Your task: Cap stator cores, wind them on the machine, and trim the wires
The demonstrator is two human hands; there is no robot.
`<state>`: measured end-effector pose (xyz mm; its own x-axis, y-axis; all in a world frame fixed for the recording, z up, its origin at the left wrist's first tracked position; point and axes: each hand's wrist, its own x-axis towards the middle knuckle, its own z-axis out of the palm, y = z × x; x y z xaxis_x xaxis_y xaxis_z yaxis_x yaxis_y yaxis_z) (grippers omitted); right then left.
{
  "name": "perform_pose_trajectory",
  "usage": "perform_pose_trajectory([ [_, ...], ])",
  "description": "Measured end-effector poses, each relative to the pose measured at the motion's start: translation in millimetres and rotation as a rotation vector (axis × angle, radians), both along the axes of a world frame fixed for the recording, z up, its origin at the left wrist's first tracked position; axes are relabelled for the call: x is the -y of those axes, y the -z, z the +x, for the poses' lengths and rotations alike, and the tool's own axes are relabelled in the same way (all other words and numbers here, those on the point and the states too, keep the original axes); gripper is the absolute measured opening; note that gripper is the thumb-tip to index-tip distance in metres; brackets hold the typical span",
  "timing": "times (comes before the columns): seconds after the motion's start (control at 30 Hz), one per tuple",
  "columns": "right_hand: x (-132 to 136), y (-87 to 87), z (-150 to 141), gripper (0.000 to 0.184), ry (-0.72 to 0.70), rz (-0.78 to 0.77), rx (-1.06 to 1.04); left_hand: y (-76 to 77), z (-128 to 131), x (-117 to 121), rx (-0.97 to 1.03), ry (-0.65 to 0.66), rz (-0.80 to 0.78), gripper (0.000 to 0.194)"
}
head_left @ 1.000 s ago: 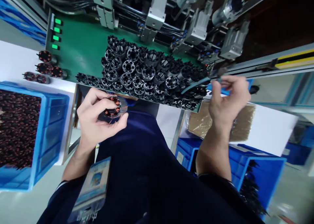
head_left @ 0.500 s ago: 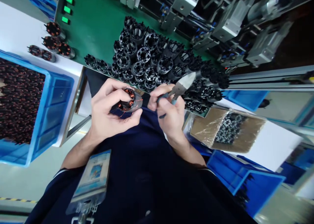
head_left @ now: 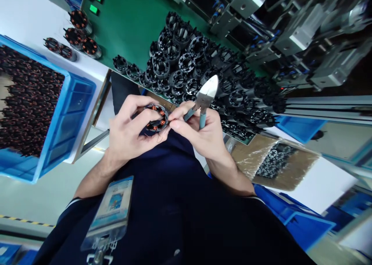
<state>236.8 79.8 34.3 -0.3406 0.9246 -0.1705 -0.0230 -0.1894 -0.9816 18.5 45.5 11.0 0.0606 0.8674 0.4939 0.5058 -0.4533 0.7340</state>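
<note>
My left hand point(head_left: 130, 131) is closed around a motor stator point(head_left: 158, 119) with copper windings showing in its ring. Diagonal cutting pliers point(head_left: 205, 96) with blue-grey handles lie in my right hand point(head_left: 200, 131), their jaws pointing up and away from the stator. The thumb and forefinger of that hand pinch at the stator's right edge; a thin copper wire point(head_left: 155, 136) shows by the left fingers. What the pinch holds is too small to make out. Beyond both hands, several black stator cores point(head_left: 186, 63) stand packed on the green work surface point(head_left: 128, 28).
Several wound stators point(head_left: 87, 46) stand at the left of the green surface. A blue crate point(head_left: 83, 98) full of wound stators is at far left. Metal machine fixtures point(head_left: 299, 36) line the back right. A cardboard box point(head_left: 302, 170) with cores and blue bins point(head_left: 308, 226) are at right.
My right hand has come from the far right with the pliers to the stator, and its fingertips now touch it. The stator has turned in my left hand. The view has shifted.
</note>
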Motion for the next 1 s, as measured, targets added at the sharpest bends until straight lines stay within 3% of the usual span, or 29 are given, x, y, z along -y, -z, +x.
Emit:
perform_pose_trajectory([
  [0.2, -2, -1.3, 13, 0.043, -0.140, -0.098, -0.010, 3.7, -9, 0, -0.037, 0.037, -0.081, 0.045],
  [0.37, 2, 7.3, 12, 0.043, -0.013, -0.085, -0.045, 4.0, -4, -1, -0.075, 0.022, -0.048, 0.044],
  [0.53, 3, 7.7, 10, 0.042, -0.027, -0.082, -0.080, 7.3, 3, -1, -0.005, 0.046, 0.013, 0.043],
  [0.7, 0, 8.2, 22, 0.041, -0.220, -0.322, -0.186, 19.2, -6, -3, 0.019, 0.125, -0.010, 0.039],
  [0.83, 2, 13.5, 30, 0.036, -0.271, -0.434, -0.444, 24.4, -3, -2, 0.208, 0.120, -0.167, 0.054],
  [1.0, 4, 8.8, 27, 0.043, -0.306, -0.422, -0.591, 28.7, 24, 13, 0.600, 0.101, -0.336, 0.044],
])
